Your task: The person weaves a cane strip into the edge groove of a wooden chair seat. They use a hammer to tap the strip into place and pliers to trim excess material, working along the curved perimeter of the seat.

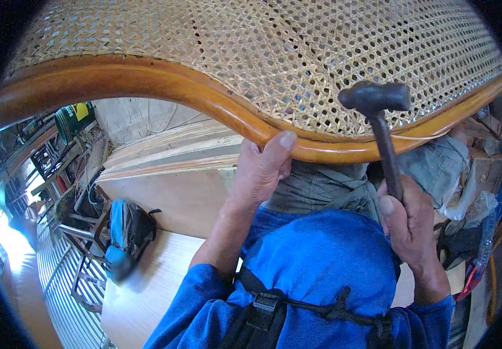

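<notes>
A curved, varnished wooden frame (pixel 326 150) runs across the view above my lap. Woven cane webbing (pixel 251 70) fills it on the far side. My left hand (pixel 264 166) grips the frame's near edge, thumb on top and fingers curled beneath, partly hidden. In my right hand (pixel 409 218) is a hammer (pixel 386 139), held by its handle. Its dark head is raised and overlaps the webbing near the right part of the frame. A thin strand of cane (pixel 422 138) sticks out along the frame just right of the hammer handle.
Stacked plywood sheets (pixel 163 192) lie to the left beyond my arm. A black and blue backpack (pixel 128 232) rests on a pale board (pixel 152 291). Wooden chair frames (pixel 79 232) stand further left. Clutter with a plastic bottle (pixel 486 238) sits at the right.
</notes>
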Tool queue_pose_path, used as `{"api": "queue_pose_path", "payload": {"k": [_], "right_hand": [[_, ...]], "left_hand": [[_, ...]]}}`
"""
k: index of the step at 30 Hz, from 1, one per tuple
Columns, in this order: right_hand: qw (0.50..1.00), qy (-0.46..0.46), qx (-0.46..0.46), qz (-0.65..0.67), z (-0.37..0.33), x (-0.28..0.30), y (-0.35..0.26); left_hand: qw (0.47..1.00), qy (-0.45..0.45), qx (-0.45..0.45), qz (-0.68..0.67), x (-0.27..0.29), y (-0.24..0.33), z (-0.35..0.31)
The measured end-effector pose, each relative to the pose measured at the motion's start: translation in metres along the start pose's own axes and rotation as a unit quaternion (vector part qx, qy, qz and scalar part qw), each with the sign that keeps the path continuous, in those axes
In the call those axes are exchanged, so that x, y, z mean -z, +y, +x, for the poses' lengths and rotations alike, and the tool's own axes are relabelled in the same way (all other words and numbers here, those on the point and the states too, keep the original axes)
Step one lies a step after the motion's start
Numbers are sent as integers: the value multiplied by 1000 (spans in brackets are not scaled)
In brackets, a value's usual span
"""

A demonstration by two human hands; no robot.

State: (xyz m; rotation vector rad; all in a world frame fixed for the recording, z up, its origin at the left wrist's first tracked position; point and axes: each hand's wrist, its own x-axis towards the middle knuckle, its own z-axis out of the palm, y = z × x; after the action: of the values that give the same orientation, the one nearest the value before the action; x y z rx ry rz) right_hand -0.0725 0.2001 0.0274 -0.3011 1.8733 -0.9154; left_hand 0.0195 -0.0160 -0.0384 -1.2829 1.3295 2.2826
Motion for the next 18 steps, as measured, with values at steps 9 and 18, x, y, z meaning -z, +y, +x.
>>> {"api": "queue_pose_path", "payload": {"k": [9,18], "right_hand": [[999,-14,-39,13,5,2,5],[998,-34,-44,15,8,5,5]], "left_hand": [[999,25,21,-18,0,-1,0],[999,32,21,14,-4,5,-1]]}}
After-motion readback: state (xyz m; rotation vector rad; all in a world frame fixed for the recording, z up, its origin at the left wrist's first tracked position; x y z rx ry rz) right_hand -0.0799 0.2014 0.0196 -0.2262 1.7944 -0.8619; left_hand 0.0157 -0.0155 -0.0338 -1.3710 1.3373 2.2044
